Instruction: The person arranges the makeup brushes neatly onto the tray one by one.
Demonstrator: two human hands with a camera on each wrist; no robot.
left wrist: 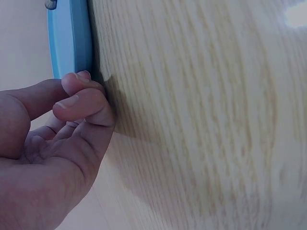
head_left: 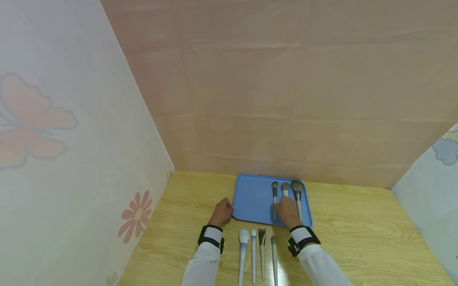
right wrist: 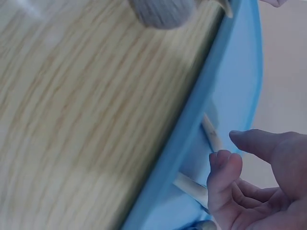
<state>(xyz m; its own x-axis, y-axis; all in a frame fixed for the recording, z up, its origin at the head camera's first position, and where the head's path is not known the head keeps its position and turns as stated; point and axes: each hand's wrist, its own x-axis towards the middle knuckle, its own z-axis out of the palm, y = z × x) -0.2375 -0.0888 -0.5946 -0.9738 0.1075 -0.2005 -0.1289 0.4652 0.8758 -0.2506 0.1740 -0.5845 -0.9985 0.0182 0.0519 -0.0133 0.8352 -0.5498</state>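
Note:
My left hand [head_left: 222, 210] is at the near left corner of a blue tray [head_left: 254, 198], its thumb and curled fingers pinching the rim. In the left wrist view the fingertips [left wrist: 79, 86] meet the tray's edge. Over the tray's right part is my right hand [head_left: 287, 209], covering the handle of the middle makeup brush [head_left: 285, 186]. Its thumb and fingers stand apart in the right wrist view, close beside a pale brush handle [right wrist: 191, 188]. A small dark-bristled brush [head_left: 274, 190] lies to its left, a large fluffy brush [head_left: 297, 190] to its right.
On the wooden table [head_left: 358, 222] in front of the tray lie a white powder brush [head_left: 243, 242], a thin white brush [head_left: 253, 250], a flat dark brush [head_left: 262, 242] and a grey-handled brush [head_left: 274, 254]. A tan backdrop [head_left: 286, 99] rises behind; a patterned panel [head_left: 107, 139] stands left.

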